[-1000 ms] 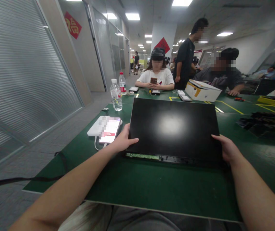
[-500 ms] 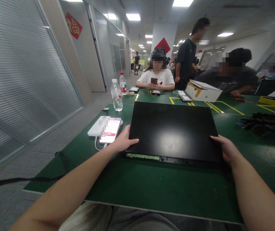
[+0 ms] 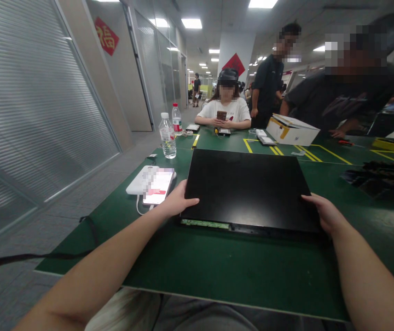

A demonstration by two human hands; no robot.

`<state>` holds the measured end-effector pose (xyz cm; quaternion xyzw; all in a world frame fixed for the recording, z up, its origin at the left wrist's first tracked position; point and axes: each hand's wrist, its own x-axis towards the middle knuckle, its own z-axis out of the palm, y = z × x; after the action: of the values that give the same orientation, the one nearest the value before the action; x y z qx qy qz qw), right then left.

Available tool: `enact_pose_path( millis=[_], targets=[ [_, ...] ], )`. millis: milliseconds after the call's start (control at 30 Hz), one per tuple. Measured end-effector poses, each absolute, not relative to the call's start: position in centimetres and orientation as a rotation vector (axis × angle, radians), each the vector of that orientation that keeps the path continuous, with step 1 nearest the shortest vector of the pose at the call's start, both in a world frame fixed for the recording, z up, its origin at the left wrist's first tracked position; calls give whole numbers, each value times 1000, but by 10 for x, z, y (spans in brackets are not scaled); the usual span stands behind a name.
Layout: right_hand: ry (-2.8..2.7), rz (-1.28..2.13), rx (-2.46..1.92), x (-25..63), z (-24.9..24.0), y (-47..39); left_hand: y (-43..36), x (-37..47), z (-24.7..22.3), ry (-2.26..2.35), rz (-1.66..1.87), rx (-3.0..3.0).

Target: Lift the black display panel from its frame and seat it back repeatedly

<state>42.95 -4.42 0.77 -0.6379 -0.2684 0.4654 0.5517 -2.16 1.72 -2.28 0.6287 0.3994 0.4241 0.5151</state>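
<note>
A flat black screen panel (image 3: 248,188) is in front of me over the green table (image 3: 217,271), its near edge toward me. Along that edge, on the left, a green circuit board strip (image 3: 205,224) shows. My left hand (image 3: 181,201) grips the panel's left side, thumb on the top face and fingers hidden behind the edge. At the right side my right hand (image 3: 324,212) holds it the same way, its thumb on the face and the other fingers mostly out of sight.
Left of the panel lie a lit phone (image 3: 158,186) and a white device (image 3: 138,181), with bottles (image 3: 168,138) behind. Across the table are a white box (image 3: 293,130), a seated person (image 3: 224,110) and two standing people. Dark parts (image 3: 379,179) lie at right.
The panel's far edge has dropped slightly, so it lies flatter, and the light reflection on it has faded. The person at the back right has risen higher. Both my hands keep their hold.
</note>
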Motion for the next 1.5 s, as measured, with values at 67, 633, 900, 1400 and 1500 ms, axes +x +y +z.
enact_pose_path(
  millis=[67, 633, 900, 1400, 1500],
  targets=[
    [-640, 1118, -1510, 430, 8, -44, 17, -22, -23, 959, 1007, 1516],
    [-657, 1128, -1462, 436, 3, -42, 7, -12, -2, 910, 1000, 1343],
    [-630, 1136, -1471, 435, 5, -42, 5, -9, 0, 887, 1035, 1289],
    [-640, 1126, -1509, 432, 5, -40, 7, -11, -1, 890, 1028, 1215],
    [-696, 1085, -1509, 433, 2, -38, 7, -12, -1, 890, 1013, 1211]
  ],
)
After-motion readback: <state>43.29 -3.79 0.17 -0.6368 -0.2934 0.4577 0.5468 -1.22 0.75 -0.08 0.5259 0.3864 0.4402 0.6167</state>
